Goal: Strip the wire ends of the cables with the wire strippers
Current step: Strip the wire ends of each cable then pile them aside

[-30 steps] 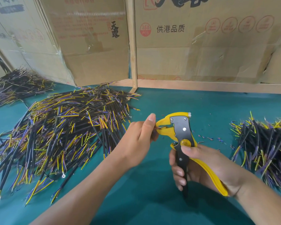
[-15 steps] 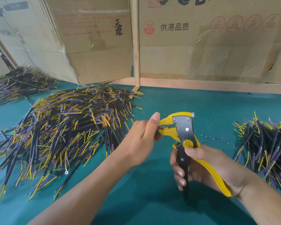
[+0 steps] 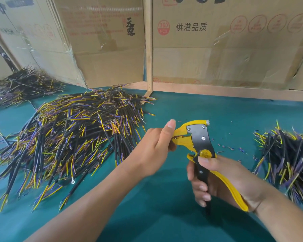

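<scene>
Over the tabletop's middle, the left hand point(image 3: 154, 147) pinches a wire end in the wire strippers point(image 3: 198, 142), the right hand's point(image 3: 222, 179) grip curled round the handles; squeezing on a crooked wire could nick strands.

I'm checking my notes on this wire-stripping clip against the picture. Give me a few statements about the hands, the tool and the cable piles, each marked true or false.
1. The right hand grips the handles of the wire strippers. True.
2. The left hand lies flat on the green table. False: it is raised, fingers curled, feeding a wire end into the tool's mouth.
3. The larger pile of cables lies on the person's left. True.
4. The strippers are red. False: yellow and black.
5. Small scraps lie on the table beyond the tool. True.
</scene>
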The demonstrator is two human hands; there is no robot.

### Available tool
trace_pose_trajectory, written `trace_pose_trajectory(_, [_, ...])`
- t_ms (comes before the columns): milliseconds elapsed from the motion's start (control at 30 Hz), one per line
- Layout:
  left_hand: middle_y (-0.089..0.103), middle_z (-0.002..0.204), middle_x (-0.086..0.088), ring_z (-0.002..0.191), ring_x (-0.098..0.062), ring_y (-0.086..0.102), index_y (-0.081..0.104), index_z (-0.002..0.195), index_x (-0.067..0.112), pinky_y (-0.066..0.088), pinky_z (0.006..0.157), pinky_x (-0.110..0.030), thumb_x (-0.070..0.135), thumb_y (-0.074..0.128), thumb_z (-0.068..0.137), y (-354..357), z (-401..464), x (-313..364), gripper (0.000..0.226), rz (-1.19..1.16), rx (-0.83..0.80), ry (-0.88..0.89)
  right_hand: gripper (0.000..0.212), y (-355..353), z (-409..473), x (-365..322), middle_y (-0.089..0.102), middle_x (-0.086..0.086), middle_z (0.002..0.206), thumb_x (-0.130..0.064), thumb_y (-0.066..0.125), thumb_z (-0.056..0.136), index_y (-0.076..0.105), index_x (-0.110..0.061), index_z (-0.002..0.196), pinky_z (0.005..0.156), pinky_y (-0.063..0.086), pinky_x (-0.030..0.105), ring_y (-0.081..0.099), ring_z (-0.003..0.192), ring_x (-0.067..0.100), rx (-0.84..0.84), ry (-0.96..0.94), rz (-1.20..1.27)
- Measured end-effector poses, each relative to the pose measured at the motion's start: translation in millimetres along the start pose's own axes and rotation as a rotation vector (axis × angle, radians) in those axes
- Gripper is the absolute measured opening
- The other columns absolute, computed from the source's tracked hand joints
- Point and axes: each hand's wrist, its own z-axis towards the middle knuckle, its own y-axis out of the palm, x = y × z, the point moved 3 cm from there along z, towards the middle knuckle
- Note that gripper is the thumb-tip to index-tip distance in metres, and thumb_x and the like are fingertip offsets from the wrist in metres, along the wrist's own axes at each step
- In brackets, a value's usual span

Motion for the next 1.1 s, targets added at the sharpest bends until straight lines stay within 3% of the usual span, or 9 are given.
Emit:
trace_pose_trajectory(67, [0.047,0.063,-0.01,0.06,-0.019,0.04,0.053,0.068,0.016,0.038,0.062,-0.04,0.075,0.018,0.093,0,0,3,0.073,-0.026,-0.012,0.015,0.051,0,0,-1,0.044,0.011,0.065,-0.047,0.079,0.078,0.064,0.0,0.089,0.059,0.047,0.04,0.044,0.054,0.024,0.02,-0.011,0.02])
trace_pose_trajectory(167, [0.036,0.067,-0.006,0.065,-0.028,0.033,0.043,0.071,0.02,0.034,0.06,-0.049,0.066,0.029,0.097,-4,1,9,0.055,-0.062,-0.013,0.067,0.048,-2,-1,-4,0.042,0.011,0.065,-0.047,0.078,0.08,0.06,-0.002,0.086,0.058,0.044,0.039,0.041,0.052,0.024,0.056,-0.041,0.062])
trace_pose_trajectory(300, [0.036,0.063,0.004,0.058,-0.012,0.03,0.055,0.085,0.012,0.028,0.053,-0.034,0.06,0.04,0.095,-7,2,9,0.052,0.017,-0.007,0.138,0.041,-1,-2,-9,0.04,0.011,0.064,-0.044,0.07,0.085,0.059,-0.004,0.083,0.056,0.042,0.039,0.04,0.051,0.023,0.081,-0.086,0.122])
trace_pose_trajectory(400, [0.038,0.061,0.01,0.056,-0.011,0.031,0.061,0.092,0.019,0.028,0.052,-0.028,0.05,0.044,0.1,-10,3,10,0.036,0.009,-0.016,0.167,0.042,2,-3,-10,0.04,0.011,0.063,-0.044,0.072,0.084,0.058,-0.004,0.08,0.055,0.042,0.037,0.04,0.05,0.022,0.077,-0.117,0.133])
trace_pose_trajectory(567, [0.046,0.067,-0.004,0.06,-0.02,0.04,0.061,0.091,0.027,0.035,0.056,-0.029,0.036,0.042,0.104,-18,4,12,0.025,0.075,-0.038,0.221,0.049,9,-2,-8,0.039,0.011,0.063,-0.049,0.078,0.079,0.056,-0.005,0.078,0.053,0.042,0.035,0.04,0.049,0.021,0.077,-0.142,0.143])
trace_pose_trajectory(633, [0.048,0.07,-0.008,0.062,-0.027,0.042,0.058,0.092,0.035,0.04,0.059,-0.036,0.035,0.042,0.104,-20,5,13,0.021,0.116,-0.026,0.243,0.05,11,-1,-7,0.039,0.011,0.063,-0.051,0.079,0.078,0.056,-0.006,0.077,0.053,0.042,0.035,0.041,0.048,0.021,0.073,-0.139,0.154])
trace_pose_trajectory(733, [0.055,0.077,-0.018,0.067,-0.036,0.047,0.057,0.099,0.033,0.044,0.065,-0.049,0.035,0.041,0.105,-21,5,14,0.018,0.18,-0.032,0.266,0.049,11,0,-6,0.041,0.011,0.063,-0.051,0.077,0.08,0.057,-0.006,0.08,0.054,0.043,0.036,0.042,0.049,0.022,0.064,-0.139,0.164])
trace_pose_trajectory(967, [0.053,0.075,-0.019,0.067,-0.037,0.047,0.058,0.103,0.024,0.042,0.065,-0.05,0.037,0.036,0.106,-23,5,13,0.026,0.225,-0.069,0.282,0.05,9,0,-4,0.044,0.011,0.066,-0.052,0.074,0.083,0.06,-0.004,0.086,0.059,0.045,0.039,0.046,0.052,0.023,0.003,-0.125,0.193])
trace_pose_trajectory(1100, [0.049,0.073,-0.019,0.064,-0.034,0.042,0.054,0.101,0.035,0.04,0.063,-0.05,0.042,0.033,0.105,-23,5,15,0.022,0.231,-0.076,0.296,0.049,9,0,-5,0.046,0.011,0.067,-0.052,0.073,0.084,0.061,-0.004,0.086,0.06,0.045,0.04,0.047,0.053,0.023,-0.035,-0.123,0.195])
